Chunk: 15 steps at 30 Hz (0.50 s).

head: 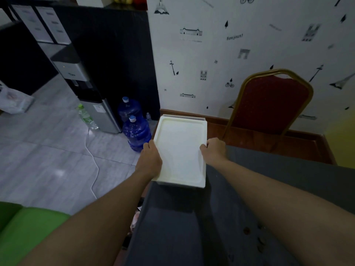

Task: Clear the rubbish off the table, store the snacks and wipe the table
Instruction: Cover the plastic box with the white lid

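Head view: the white lidded box (180, 150) sits at the grey table's (269, 179) far corner, left hand (150, 160) and right hand (214, 148) curled over its long edges; judged rigid, light, smooth plastic, best gripped at the rim.

Red chair (269, 104) with gold frame stands against the patterned wall (192, 54). Two blue water jugs (136, 133) stand beside the water dispenser (84, 83). A white cable (95, 164) lies across the floor tiles.
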{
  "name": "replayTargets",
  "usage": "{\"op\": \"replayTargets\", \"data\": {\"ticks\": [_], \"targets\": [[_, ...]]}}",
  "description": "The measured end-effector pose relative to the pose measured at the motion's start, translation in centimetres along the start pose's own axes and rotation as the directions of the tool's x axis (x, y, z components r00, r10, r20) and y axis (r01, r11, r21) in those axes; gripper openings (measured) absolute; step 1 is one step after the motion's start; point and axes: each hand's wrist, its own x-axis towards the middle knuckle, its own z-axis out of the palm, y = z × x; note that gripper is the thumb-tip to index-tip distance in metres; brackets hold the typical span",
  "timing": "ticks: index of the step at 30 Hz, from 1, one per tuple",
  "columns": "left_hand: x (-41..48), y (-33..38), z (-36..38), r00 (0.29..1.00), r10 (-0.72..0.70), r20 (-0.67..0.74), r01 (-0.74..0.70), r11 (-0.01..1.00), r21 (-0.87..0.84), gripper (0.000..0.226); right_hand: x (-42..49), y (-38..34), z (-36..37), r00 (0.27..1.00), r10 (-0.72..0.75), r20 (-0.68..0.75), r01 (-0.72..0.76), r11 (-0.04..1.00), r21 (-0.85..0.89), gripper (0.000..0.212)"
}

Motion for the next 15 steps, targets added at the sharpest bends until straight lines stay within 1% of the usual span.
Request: {"op": "replayTargets", "data": {"ticks": [3, 6, 10, 12, 14, 15], "targets": [[0.9, 0.2, 0.1, 1.000, -0.005, 0.010, 0.005, 1.000, -0.014, 0.033, 0.7, -0.1, 0.1, 1.000, -0.001, -0.006, 0.001, 1.000, 0.001, 0.034], [1.6, 0.4, 0.4, 0.999, -0.023, 0.025, 0.023, 1.000, -0.001, 0.033, 1.4, -0.4, 0.1, 1.000, -0.005, -0.015, 0.005, 1.000, -0.015, 0.035], [1.7, 0.0, 1.3, 1.000, -0.002, -0.031, 0.002, 1.000, 0.012, 0.027, 2.1, -0.3, 0.1, 0.999, -0.025, -0.022, 0.024, 0.999, -0.038, 0.040], [1.5, -0.3, 1.7, 0.998, 0.012, -0.054, -0.011, 1.000, 0.025, 0.030, 2.2, -0.3, 0.1, 0.999, -0.037, -0.017, 0.035, 0.996, -0.084, 0.036], [1.5, -0.5, 1.9, 0.998, 0.019, -0.065, -0.015, 0.999, 0.050, 0.038, 2.2, -1.1, 0.0, 0.999, -0.044, 0.006, 0.044, 0.988, -0.147, 0.018], [1.4, -0.5, 1.9, 0.997, 0.034, -0.066, -0.030, 0.997, 0.067, 0.043, 2.2, -1.5, 0.0, 0.998, -0.065, 0.016, 0.067, 0.981, -0.183, 0.017]]}}
